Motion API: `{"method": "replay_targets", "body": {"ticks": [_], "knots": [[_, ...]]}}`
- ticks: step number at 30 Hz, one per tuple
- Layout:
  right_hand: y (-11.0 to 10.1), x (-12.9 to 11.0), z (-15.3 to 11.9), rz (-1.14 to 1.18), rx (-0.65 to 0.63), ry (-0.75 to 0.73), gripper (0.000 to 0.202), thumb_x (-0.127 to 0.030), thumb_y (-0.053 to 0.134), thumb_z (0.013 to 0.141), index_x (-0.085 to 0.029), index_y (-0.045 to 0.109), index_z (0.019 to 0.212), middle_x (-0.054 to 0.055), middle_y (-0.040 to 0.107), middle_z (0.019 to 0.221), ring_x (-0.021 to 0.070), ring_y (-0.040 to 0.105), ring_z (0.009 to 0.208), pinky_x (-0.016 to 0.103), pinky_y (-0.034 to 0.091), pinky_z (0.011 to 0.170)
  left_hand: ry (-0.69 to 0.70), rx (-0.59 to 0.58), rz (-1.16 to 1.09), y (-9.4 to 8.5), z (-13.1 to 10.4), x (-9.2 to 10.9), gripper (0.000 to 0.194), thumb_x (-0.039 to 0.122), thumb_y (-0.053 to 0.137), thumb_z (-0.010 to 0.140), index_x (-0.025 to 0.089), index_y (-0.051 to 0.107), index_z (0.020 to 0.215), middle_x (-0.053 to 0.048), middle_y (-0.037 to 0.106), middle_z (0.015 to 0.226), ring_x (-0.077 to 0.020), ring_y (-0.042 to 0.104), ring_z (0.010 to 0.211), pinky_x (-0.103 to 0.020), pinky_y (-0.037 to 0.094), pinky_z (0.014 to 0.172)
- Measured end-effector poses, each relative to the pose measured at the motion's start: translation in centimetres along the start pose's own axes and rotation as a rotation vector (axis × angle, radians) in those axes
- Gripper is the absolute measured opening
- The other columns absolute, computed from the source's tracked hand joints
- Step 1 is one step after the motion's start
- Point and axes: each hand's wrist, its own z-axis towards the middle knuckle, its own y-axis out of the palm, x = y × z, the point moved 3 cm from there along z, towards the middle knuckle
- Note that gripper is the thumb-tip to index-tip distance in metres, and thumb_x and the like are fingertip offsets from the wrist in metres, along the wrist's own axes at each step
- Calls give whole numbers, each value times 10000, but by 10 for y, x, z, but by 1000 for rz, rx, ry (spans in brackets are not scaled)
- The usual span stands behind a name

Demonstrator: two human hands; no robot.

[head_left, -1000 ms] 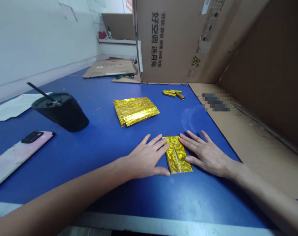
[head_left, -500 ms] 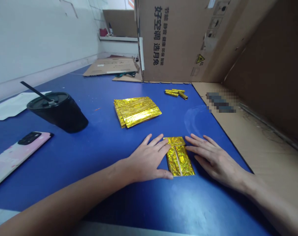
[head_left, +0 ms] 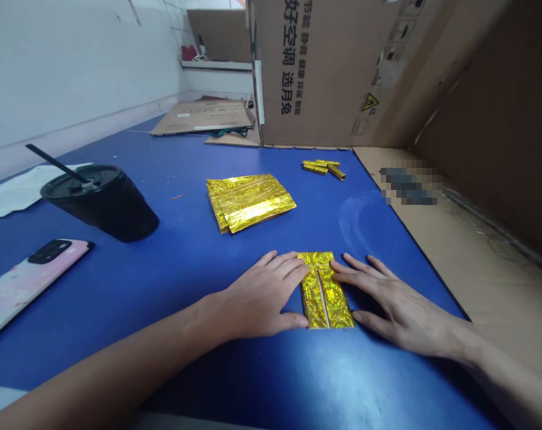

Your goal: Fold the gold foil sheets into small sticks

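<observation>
A folded gold foil sheet lies flat on the blue table, with a narrow pale gap down its middle and a band across its far end. My left hand rests open at its left side, fingertips on the upper left edge and thumb by the near left corner. On the other side my right hand is open too, its fingertips touching the upper right edge and its thumb near the lower right corner. Beyond them lies a stack of gold foil sheets. Several small folded gold strips sit farther back.
On the left are a black cup with a straw, a pink phone and a white sheet. A large cardboard box stands at the back, flat cardboard left of it. More cardboard borders the right.
Both thumbs and fingers have shifted slightly along the foil's sides. My right fingertips now touch its edge, and its thumb has come to the lower right corner. The view has shifted slightly.
</observation>
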Motion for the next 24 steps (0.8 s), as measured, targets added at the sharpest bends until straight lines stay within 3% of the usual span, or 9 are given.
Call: {"method": "replay_targets", "body": {"ticks": [4,7,11,18,24], "knots": [[-2,-1,-1,46,-16,10,490,-258,494,784,-264,387,1263,30,297,1403,247,148,1301,568,161,1017,33,-13,14,-4,-2,2,354,257,466,785,159,462,1126,-95,444,1284,-243,281,1260,-491,204,1011],[-1,-1,-1,61,6,-1,391,-300,487,804,-274,461,1193,28,299,1401,256,150,1300,576,164,1009,53,-27,23,-4,-2,4,248,232,457,781,172,513,1015,-99,443,1282,-266,288,1255,-524,200,998],[5,0,1,46,95,-50,308,-333,472,823,-261,536,1116,56,353,1372,268,203,1287,585,172,995,50,-9,3,-5,-3,6,334,303,515,750,157,486,1049,-129,430,1288,-278,302,1246,-521,209,996],[10,2,0,-17,279,-160,251,-246,472,826,-262,606,1038,61,499,1265,244,355,1226,554,213,995,59,-11,22,-3,-4,7,425,435,556,739,188,491,1078,-143,420,1290,-311,322,1230,-555,203,979],[6,-2,3,65,325,-162,222,-235,498,811,-257,632,987,63,567,1151,234,441,1141,501,324,959,81,107,38,-2,-3,10,493,538,571,702,149,537,1003,-173,415,1266,-320,298,1229,-538,209,979]]}}
